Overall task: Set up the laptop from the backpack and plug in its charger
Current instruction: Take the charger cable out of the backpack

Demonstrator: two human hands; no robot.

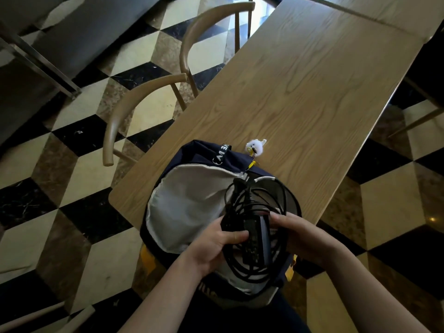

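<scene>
A navy backpack point(192, 152) with a pale grey lining point(189, 203) lies open on the near end of the wooden table point(300, 97). Above its mouth I hold the black laptop charger point(254, 239), a brick with its cable point(276, 195) looped loosely around it. My left hand point(211, 246) grips the brick from the left. My right hand point(302, 234) holds the brick and cable loops from the right. No laptop shows; the inside of the bag is partly hidden by my hands and the charger.
A white fluffy keychain point(255, 146) hangs from the bag's top onto the table. Two curved-back wooden chairs point(134, 104) point(206, 25) stand along the table's left side. The floor point(72, 212) around is checkered black, cream and brown tile.
</scene>
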